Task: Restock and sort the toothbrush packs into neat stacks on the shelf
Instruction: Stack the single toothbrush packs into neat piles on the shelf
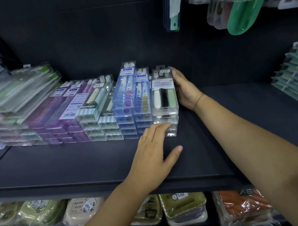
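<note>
Wrapped boxes (183, 207) in green, cream and rust are lying nearest us, one level down. They are film-covered, and their barcode stickers and dark printing are too blurred for us to be reading.

Above them the dark shelf (78, 163) is carrying the toothbrush packs (100, 104). Our left hand (153, 152), wearing a gold ring (144, 137), is stretching open over the shelf, its straight fingers touching the front ends of the lower packs in the clear stack (165, 122). Our right hand (184, 89) is reaching further back and pressing flat, fingers extended, against the right side of that stack's top pack (163, 91). Its thumb is hiding behind the pack, so we are not seeing how it lies. A thin thread (198, 100) is circling that wrist.

The top pack is showing "SOFT TOOTHBRUSH" on a white label above white, black and pale green handles, and the smaller line beneath is not legible. Just left, touching it, two blue stacks (127, 96) are reading "TOOTHBRUSH" under a blue oval logo we cannot make out. Further left, green-striped packs (93, 113) and purple packs (59, 113) are carrying white labels with barcodes, one beginning "CONCU". At the far left a looser pile (21, 91) is leaning askew and smearing into blur.

At the right edge the frame is cutting off a stack of teal packs (291, 76). Behind everything the back wall (90, 38) is running matte black. Hanging goods (241, 11), one bright green, are dangling from above with their tops cropped.
</note>
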Motion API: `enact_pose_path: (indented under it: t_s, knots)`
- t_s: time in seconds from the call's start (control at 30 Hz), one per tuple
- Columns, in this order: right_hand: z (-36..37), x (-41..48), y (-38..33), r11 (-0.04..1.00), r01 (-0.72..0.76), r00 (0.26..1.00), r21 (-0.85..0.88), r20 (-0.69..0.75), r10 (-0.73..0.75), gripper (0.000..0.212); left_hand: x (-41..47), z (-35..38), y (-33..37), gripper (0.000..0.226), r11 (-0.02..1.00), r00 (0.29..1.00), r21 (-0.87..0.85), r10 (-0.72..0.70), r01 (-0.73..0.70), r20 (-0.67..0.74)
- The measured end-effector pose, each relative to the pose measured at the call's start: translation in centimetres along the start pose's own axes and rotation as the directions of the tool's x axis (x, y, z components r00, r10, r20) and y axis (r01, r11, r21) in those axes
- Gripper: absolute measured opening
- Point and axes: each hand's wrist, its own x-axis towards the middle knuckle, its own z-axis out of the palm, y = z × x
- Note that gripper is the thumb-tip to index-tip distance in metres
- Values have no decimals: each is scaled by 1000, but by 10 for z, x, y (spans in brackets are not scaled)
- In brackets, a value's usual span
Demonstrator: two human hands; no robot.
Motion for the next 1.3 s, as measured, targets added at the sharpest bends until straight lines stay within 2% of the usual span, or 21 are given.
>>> enact_pose_path:
  t_s: [0.33, 0.47, 0.57, 0.67, 0.8, 0.93, 1.0, 1.07, 1.13, 1.17, 1.23, 1.3]
  knots:
    - [2, -3, -4, 1000, -24, 1000, -7, 13, 24, 41, 0, 0, 0, 57, 999, 1000, -49, -8, 7, -18]
    - [5, -7, -6, 1000, -27, 999, -14, 39, 27, 29, 0, 0, 0, 58, 999, 1000, -46, -12, 12, -15]
    - [1, -15, -10, 998, -65, 997, -11, -32, 64, 38, 1, -1, 2, 55, 1000, 1000, -21, 6, -7, -30]
    - [-18, -38, -19, 978, -77, 990, -194, -135, 51, 40, 1, 4, 11, 53, 999, 999, -27, 30, -31, -23]
    - [-73, -100, -46, 895, 28, 978, -445, -175, -118, 31, 7, 24, 38, 50, 995, 998, -84, 57, -54, 40]
    - [-150, -175, -73, 784, 92, 909, -614, -270, -318, 23, 31, 64, 81, 52, 987, 988, -135, 98, -81, 122]
    - [-190, -207, -80, 774, 58, 841, -631, -387, -378, 11, 50, 90, 108, 55, 982, 980, -169, 111, -82, 166]
    - [-227, -231, -84, 783, 13, 743, -622, -518, -424, 7, 74, 119, 137, 60, 973, 973, -219, 115, -70, 202]
    - [-263, -244, -86, 787, -58, 635, -614, -631, -445, 16, 99, 147, 165, 65, 954, 963, -298, 106, -29, 248]
    - [-278, -248, -86, 780, -114, 606, -615, -665, -436, 26, 110, 161, 178, 67, 940, 957, -340, 94, 5, 273]
    - [-308, -251, -86, 762, -224, 611, -607, -697, -376, 53, 130, 188, 201, 72, 909, 946, -410, 64, 75, 317]
    - [-331, -247, -85, 772, -267, 673, -577, -685, -279, 76, 145, 209, 220, 76, 893, 936, -433, 42, 122, 349]
